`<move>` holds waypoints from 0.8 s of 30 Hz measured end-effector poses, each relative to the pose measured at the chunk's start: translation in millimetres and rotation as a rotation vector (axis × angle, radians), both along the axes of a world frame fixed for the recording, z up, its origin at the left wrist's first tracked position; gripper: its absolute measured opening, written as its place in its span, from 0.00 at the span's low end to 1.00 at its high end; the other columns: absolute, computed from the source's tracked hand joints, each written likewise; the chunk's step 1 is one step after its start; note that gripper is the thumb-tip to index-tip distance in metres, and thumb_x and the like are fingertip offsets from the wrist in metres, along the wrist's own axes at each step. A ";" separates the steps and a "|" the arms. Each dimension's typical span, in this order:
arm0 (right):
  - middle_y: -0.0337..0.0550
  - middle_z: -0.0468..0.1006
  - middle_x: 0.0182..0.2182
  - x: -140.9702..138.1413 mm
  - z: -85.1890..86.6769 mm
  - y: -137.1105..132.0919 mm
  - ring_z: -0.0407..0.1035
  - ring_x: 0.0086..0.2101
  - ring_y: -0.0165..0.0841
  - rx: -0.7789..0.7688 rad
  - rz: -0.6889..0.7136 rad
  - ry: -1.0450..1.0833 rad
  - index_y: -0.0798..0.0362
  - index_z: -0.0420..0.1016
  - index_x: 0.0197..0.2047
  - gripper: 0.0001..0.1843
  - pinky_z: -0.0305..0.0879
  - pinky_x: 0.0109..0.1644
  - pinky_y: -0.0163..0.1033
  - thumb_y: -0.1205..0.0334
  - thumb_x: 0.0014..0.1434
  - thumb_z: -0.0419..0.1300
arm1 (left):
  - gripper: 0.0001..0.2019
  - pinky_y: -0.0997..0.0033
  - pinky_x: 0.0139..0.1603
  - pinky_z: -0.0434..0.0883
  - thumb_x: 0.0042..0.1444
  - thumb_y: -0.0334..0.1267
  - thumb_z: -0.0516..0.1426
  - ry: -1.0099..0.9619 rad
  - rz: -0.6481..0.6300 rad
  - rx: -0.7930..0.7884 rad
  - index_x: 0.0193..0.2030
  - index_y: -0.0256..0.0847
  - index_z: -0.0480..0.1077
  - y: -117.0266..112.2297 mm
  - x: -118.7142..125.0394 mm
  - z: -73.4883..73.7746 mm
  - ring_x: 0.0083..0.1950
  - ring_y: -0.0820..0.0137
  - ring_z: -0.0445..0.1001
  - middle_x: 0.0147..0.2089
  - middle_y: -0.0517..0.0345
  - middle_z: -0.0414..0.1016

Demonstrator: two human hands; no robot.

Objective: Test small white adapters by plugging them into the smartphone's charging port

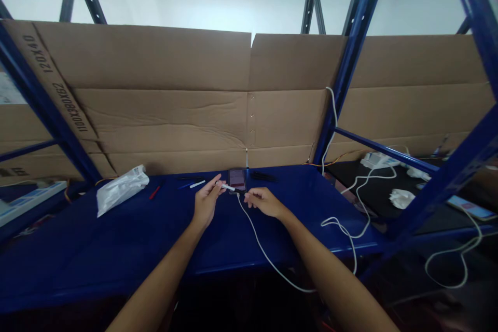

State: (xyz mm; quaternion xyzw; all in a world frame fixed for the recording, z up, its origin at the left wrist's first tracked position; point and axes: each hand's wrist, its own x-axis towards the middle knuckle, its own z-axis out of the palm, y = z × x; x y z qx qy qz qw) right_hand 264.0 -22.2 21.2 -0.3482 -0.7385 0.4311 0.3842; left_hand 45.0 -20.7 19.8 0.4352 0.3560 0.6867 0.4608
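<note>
My left hand [206, 199] pinches a slim white pen [227, 187] between thumb and fingers, its far end pointing right. Behind that pen a phone [237, 180] lies on the blue table with its screen lit. A white charging cable [254, 233] runs from the phone's near edge toward me. My right hand [264, 201] is just right of the cable, thumb and fingers pinched together; whatever may be between them is too small to make out. Left of the phone are a second slim white piece [197, 184] and a blue pen [185, 185].
Dark pens [263, 177] lie right of the phone. A red pen [154, 193] and a white plastic bag [122, 189] are on the left. Cardboard [175, 109] walls off the back. Blue posts [342, 78] flank the table [116, 254]. Loose white cable [363, 202] trails at right.
</note>
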 end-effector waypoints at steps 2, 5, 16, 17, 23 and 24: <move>0.39 0.74 0.25 -0.1 1.0 -0.2 0.65 0.25 0.28 0.010 -0.023 0.015 0.55 0.77 0.34 0.27 0.58 0.30 0.33 0.38 0.63 0.57 | 0.30 0.62 0.53 0.75 0.49 0.46 0.70 -0.008 0.000 0.007 0.57 0.34 0.75 -0.4 0.4 0.8 0.50 0.62 0.79 0.40 0.51 0.81; 0.39 0.75 0.26 -1.1 1.2 0.5 0.65 0.25 0.28 0.060 -0.092 0.034 0.55 0.77 0.35 0.26 0.59 0.31 0.33 0.38 0.62 0.58 | 0.34 0.61 0.55 0.75 0.48 0.44 0.71 -0.012 -0.025 0.025 0.61 0.36 0.72 -1.2 0.8 1.5 0.52 0.61 0.78 0.44 0.50 0.82; 0.38 0.71 0.23 -3.9 -3.7 1.5 0.61 0.24 0.29 0.181 -0.278 0.079 0.53 0.74 0.29 0.25 0.56 0.29 0.34 0.38 0.60 0.59 | 0.30 0.54 0.64 0.70 0.49 0.46 0.70 -0.016 -0.099 0.025 0.58 0.36 0.76 -0.9 4.4 -6.4 0.52 0.62 0.79 0.49 0.48 0.82; 0.38 0.71 0.23 -3.5 -3.7 1.6 0.61 0.24 0.29 0.179 -0.269 0.079 0.53 0.74 0.30 0.25 0.56 0.30 0.34 0.38 0.60 0.59 | 0.30 0.54 0.64 0.70 0.49 0.46 0.70 -0.015 -0.106 0.027 0.59 0.36 0.75 -0.8 4.7 -6.5 0.52 0.61 0.79 0.49 0.48 0.82; 0.41 0.75 0.26 -3.3 -3.7 2.1 0.66 0.27 0.31 0.154 -0.232 0.082 0.54 0.78 0.32 0.26 0.61 0.32 0.35 0.37 0.60 0.59 | 0.30 0.55 0.64 0.70 0.50 0.45 0.70 -0.046 -0.125 0.028 0.59 0.38 0.75 -0.2 5.6 -5.3 0.52 0.62 0.78 0.47 0.50 0.82; 0.41 0.76 0.26 -3.8 -3.6 1.8 0.66 0.27 0.32 0.152 -0.223 0.082 0.54 0.78 0.32 0.26 0.61 0.32 0.35 0.37 0.60 0.59 | 0.30 0.55 0.64 0.70 0.50 0.45 0.70 -0.042 -0.122 0.030 0.60 0.38 0.74 0.0 5.5 -5.2 0.52 0.63 0.78 0.48 0.50 0.81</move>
